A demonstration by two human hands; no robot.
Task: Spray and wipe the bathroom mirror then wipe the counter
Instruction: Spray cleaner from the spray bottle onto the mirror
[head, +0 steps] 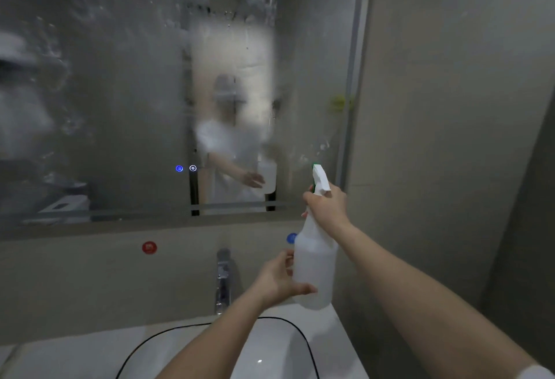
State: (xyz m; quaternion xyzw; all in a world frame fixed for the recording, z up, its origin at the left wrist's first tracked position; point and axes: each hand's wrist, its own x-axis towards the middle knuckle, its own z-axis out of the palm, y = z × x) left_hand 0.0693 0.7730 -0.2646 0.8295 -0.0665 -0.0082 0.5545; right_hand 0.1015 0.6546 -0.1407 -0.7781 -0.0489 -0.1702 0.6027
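Aiming right of centre: the right grip (327, 207) wraps the neck and trigger of the translucent white plastic spray bottle (315, 267), nozzle toward the wet, streaked wall mirror (120, 93). The left grip (277, 281) cups the body, likely steadying it, above the white worktop (75, 354).

spray bottle (315, 270) – milky white, green tip | wall sticker (149, 247) – red | counter (75, 354) white
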